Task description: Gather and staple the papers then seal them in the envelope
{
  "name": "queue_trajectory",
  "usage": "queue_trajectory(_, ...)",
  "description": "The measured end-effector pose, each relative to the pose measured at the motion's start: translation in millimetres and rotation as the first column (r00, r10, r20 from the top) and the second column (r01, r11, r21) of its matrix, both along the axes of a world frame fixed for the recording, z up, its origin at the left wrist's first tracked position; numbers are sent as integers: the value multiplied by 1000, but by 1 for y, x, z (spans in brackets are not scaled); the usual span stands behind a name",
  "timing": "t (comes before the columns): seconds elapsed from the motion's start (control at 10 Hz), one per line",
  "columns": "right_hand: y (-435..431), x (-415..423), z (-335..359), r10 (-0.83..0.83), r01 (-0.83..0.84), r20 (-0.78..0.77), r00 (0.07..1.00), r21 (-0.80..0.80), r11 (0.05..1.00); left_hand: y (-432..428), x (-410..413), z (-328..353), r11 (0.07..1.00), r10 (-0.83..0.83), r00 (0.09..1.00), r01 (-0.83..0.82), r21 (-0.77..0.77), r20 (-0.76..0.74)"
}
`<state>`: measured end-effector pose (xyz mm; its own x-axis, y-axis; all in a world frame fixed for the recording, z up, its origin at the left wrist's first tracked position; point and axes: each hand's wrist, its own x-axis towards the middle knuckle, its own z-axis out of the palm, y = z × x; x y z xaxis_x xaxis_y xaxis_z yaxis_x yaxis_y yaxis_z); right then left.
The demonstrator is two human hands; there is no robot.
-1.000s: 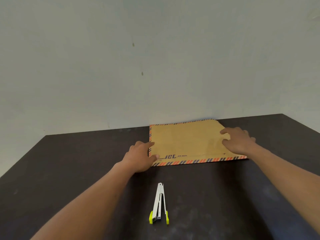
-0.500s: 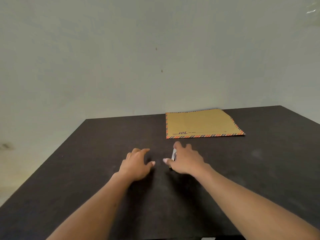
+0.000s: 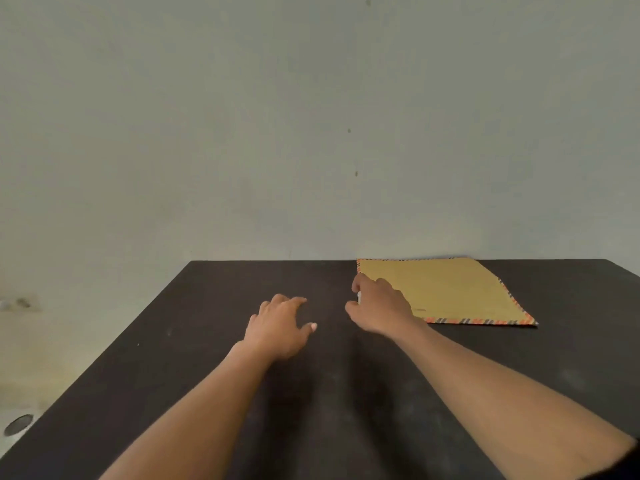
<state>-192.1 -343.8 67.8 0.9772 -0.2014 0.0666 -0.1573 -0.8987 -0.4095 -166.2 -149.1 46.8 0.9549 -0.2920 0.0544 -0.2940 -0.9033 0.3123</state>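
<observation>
Since half a second ago the right hand [image 3: 381,311] has travelled across the table [image 3: 207,341] to the envelope's [image 3: 450,292] near left corner and now overlaps it. Its fingers curl round the stapler [image 3: 358,296], of which only a white sliver shows. The left hand [image 3: 278,329] sits just beside it, fingers loosely spread, holding nothing. The envelope lies flat at the table's far edge.

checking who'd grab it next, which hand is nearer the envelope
Right. The right hand, gripping the stapler, is at the near left corner of the envelope, overlapping it in view; the left hand is apart, further left over the table.
</observation>
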Motion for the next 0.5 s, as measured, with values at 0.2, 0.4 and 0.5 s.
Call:
queue_trajectory(0.2,1,107,-1,22,-23,-27,999,-40,999,-12,95,-2,1000,4,1000,-4,29,-7)
queue_trajectory(0.4,2,171,-45,1,-7,-82,997,-72,997,-20,161,-39,999,0,997,4,53,-73)
queue_trajectory(0.5,5,179,-62,-22,19,-28,999,-89,996,-24,169,-53,997,10,1000,-9,81,-6)
